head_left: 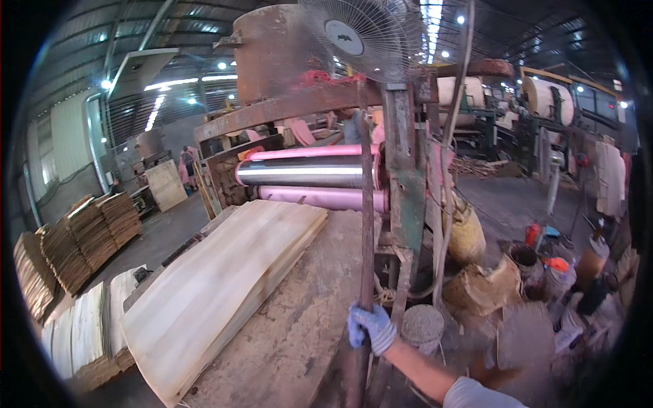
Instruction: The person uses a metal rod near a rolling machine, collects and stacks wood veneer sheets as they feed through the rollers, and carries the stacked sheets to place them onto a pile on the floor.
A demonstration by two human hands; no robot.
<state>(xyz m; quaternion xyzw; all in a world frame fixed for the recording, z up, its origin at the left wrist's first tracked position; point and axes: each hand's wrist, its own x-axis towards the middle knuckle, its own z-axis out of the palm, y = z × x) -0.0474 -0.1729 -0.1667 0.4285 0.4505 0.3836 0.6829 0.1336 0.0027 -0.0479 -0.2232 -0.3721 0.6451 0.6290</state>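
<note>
My right hand (371, 329), in a light blue-grey glove, is wrapped round an upright rusty metal bar (367, 258). My left hand is out of view. Left of the bar, a stack of pale wood veneer sheets (224, 285) lies aslant on a stained worktable (292, 333). Its far end reaches close to a roller machine with a shiny steel roller (306, 173) between two pink-coated rollers, the lower pink roller (323, 197) among them. The bar stands in front of the rollers' right part.
A wire fan (354, 37) and a rusty drum (272, 54) sit above the machine. Stacked veneer bundles (95, 234) stand on the left floor. On the right are a yellow sack (466, 234), a crusted bucket (422, 326) and clutter. A person (352, 126) is partly hidden behind the rollers.
</note>
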